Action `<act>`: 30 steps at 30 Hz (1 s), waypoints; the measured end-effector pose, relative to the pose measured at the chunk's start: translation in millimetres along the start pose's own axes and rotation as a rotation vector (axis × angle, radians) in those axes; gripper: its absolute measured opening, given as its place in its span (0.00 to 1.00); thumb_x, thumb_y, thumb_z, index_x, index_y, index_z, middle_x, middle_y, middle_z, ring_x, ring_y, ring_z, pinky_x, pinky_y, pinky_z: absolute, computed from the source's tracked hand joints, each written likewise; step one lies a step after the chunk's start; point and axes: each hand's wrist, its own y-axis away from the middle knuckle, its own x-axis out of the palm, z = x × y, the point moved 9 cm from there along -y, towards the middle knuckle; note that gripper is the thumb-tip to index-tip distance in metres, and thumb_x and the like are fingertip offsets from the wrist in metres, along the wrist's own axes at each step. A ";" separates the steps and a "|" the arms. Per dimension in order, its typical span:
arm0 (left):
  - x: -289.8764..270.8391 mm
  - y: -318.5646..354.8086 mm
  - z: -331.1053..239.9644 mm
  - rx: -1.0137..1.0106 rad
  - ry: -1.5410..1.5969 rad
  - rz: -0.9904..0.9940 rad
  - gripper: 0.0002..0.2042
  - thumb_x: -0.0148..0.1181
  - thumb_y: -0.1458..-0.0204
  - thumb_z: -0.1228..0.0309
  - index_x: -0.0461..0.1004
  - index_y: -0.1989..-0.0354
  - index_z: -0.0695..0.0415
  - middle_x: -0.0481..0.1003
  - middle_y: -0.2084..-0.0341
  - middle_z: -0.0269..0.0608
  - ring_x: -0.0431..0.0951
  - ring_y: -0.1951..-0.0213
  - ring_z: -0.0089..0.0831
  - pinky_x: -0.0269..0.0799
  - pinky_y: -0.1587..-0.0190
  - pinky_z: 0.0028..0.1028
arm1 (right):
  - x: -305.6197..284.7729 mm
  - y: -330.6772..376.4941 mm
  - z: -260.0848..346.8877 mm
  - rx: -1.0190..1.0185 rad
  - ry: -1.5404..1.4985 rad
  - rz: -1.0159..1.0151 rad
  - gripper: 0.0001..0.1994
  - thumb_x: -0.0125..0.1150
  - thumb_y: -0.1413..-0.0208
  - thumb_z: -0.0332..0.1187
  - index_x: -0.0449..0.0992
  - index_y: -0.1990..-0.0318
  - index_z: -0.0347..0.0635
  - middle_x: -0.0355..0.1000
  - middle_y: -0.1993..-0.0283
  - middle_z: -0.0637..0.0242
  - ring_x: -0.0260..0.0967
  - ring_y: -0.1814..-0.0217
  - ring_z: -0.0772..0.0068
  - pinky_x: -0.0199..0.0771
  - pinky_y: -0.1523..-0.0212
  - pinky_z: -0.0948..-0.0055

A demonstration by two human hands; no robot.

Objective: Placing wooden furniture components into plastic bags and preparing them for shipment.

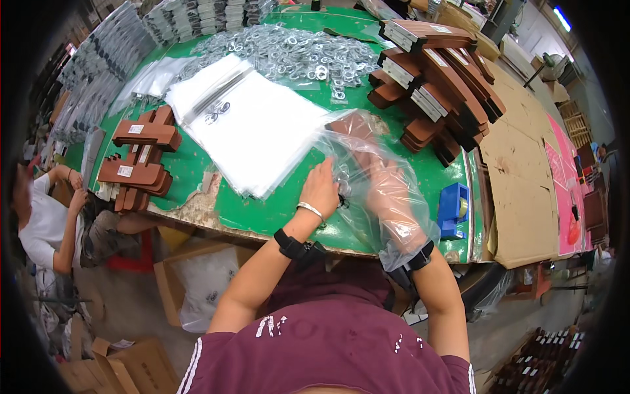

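Observation:
A clear plastic bag covers my right hand and wrist. Inside it, my right fingers are round the end of a brown curved piece, seen blurred through the film. My left hand is at the bag's left side, with its fingers bent and closed on the film. Just left of the bag lies a stack of flat plastic bags, white-looking with small dark printed marks. Small dark marks or parts show by my left fingertips; I cannot tell which.
Brown curved pieces with white labels are piled at the right and left of the green table. Behind lies a heap of small bagged rings. A blue tape dispenser stands at right. A person sits at left.

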 end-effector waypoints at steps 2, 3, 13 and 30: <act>-2.5 2.8 -0.6 0.032 -0.020 -0.030 0.28 0.58 0.54 0.78 0.58 0.43 0.63 0.67 0.51 0.58 0.67 0.49 0.53 0.63 0.45 0.42 | -1.6 3.7 -9.8 0.071 -0.044 0.052 0.35 0.53 0.56 0.24 0.54 0.36 0.42 0.61 0.46 0.39 0.64 0.49 0.39 0.67 0.50 0.51; -2.5 2.7 -3.4 0.073 -0.042 -0.048 0.26 0.58 0.54 0.78 0.59 0.44 0.62 0.68 0.53 0.56 0.68 0.50 0.51 0.64 0.47 0.41 | -1.6 5.9 -18.9 0.157 -0.090 0.104 0.34 0.53 0.56 0.24 0.56 0.36 0.41 0.61 0.46 0.39 0.64 0.49 0.40 0.66 0.50 0.51; -2.4 -5.3 25.9 -0.174 0.174 0.141 0.18 0.53 0.52 0.73 0.65 0.51 0.63 0.74 0.72 0.49 0.75 0.65 0.44 0.69 0.61 0.40 | 4.4 2.2 -28.3 0.077 -0.170 0.040 0.31 0.50 0.54 0.25 0.58 0.37 0.43 0.60 0.43 0.40 0.59 0.42 0.44 0.61 0.43 0.53; -15.0 7.0 19.8 -0.182 0.658 0.095 0.18 0.48 0.47 0.75 0.62 0.47 0.68 0.75 0.79 0.40 0.75 0.78 0.25 0.71 0.74 0.23 | 10.0 7.7 1.2 -0.298 0.088 -0.109 0.26 0.53 0.53 0.31 0.66 0.42 0.44 0.56 0.35 0.51 0.45 0.29 0.54 0.44 0.31 0.58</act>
